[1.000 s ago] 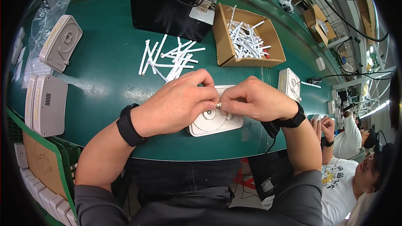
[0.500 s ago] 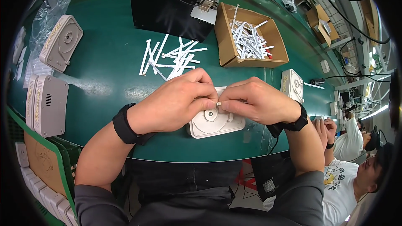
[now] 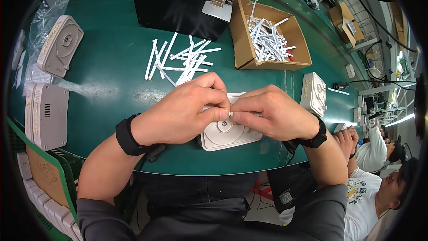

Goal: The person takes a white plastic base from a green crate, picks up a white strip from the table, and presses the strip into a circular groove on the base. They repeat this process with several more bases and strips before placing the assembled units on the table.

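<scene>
My left hand and my right hand meet over a white record-player-shaped unit lying flat near the table's front edge. Both are closed in a pinch, thumb against forefinger, on a tiny white piece between the fingertips. It is too small to tell its kind. Just below the fingers shows the unit's round hub. My hands cover the unit's far part and much of its right side. Beyond my left hand lies a loose pile of white paper-like strips with small printed marks.
A cardboard box of similar strips stands behind, beside a black machine. More such units stand at left and at right. A green crate is at lower left. A co-worker sits to the right.
Both hands keep their pinch on the tiny white piece, which sits slightly nearer the unit's hub. The whole view has shifted a little.
</scene>
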Demonstrator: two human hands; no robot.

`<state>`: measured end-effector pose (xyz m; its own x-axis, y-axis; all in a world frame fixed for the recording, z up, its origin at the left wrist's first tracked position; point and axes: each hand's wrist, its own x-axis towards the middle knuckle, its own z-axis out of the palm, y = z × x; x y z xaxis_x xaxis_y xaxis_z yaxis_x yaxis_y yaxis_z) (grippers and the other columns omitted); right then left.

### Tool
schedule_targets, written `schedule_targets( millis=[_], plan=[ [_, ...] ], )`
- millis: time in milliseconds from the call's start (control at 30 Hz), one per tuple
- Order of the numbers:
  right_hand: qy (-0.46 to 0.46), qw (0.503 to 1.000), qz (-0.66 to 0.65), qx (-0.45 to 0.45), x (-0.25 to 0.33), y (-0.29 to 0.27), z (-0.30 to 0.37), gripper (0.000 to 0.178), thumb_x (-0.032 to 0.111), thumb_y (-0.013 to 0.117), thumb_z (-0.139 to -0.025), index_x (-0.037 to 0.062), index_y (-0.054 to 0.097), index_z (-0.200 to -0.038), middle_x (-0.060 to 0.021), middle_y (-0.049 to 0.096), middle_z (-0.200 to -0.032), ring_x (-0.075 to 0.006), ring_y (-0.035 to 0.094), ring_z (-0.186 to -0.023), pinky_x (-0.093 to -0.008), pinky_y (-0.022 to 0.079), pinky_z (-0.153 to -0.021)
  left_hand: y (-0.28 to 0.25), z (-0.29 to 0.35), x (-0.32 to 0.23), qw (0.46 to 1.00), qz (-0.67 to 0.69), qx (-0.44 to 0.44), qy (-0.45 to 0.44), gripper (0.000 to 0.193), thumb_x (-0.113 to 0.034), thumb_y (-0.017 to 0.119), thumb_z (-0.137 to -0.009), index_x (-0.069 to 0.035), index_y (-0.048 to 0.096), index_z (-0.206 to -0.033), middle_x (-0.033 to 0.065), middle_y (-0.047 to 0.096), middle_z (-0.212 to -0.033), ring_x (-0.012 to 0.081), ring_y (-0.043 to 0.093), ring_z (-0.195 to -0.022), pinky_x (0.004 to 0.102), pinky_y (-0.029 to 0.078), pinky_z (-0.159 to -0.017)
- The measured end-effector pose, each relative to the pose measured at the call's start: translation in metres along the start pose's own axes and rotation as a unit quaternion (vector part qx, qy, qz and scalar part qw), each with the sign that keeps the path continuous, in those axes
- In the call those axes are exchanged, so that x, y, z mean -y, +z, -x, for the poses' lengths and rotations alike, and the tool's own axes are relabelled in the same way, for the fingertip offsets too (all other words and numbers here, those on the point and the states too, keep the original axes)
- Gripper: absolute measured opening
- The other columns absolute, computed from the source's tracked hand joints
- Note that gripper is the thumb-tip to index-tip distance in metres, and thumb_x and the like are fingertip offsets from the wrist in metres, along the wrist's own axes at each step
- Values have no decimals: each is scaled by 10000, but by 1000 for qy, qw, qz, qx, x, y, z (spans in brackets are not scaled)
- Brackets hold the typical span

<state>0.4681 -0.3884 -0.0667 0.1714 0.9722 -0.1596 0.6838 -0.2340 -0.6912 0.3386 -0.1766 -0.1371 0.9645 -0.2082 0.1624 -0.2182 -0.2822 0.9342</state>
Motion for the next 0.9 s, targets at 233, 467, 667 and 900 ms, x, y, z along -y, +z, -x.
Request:
schedule_targets(
  millis=[233, 467, 667, 900],
  plan=[
    [6, 1000, 1, 1, 4, 4, -2, 126, 102, 721, -999, -13, 771, -1013, -159, 716, -842, -347, 669, -723, -420, 529, -668, 0, 2, 0, 1000, 1, -2, 0, 97, -110, 745, -986, -16, 748, -1009, 74, 601, -1114, 238, 626, -1018, 362, 532, -890],
    [41, 997, 62, -14, 9, 13, 5, 268, 191, 784, -966, -1, 752, -1150, -171, 743, -1023, -373, 720, -923, -447, 575, -814, -13, 3, 2, 1000, -26, 2, 17, 138, -127, 738, -980, -11, 770, -1046, 90, 655, -1059, 250, 669, -960, 369, 549, -864],
    [-26, 961, 223, -160, 1, 46, 43, 959, 399, 924, -800, 38, 472, -1565, -225, 538, -1509, -439, 549, -1383, -515, 454, -1159, -19, -5, 5, 991, 21, -117, -58, 122, -106, 752, -1005, -2, 758, -1069, 35, 701, -1046, 135, 645, -968, 290, 519, -896],
    [40, 951, 222, -210, -12, 48, 106, 917, 338, 918, -796, 34, 495, -1551, -229, 580, -1452, -415, 566, -1377, -520, 461, -1151, -9, -4, -2, 988, 22, -95, -123, 132, -116, 757, -1015, 2, 750, -1072, 18, 709, -1030, 96, 641, -944, 265, 514, -866]
  ],
)
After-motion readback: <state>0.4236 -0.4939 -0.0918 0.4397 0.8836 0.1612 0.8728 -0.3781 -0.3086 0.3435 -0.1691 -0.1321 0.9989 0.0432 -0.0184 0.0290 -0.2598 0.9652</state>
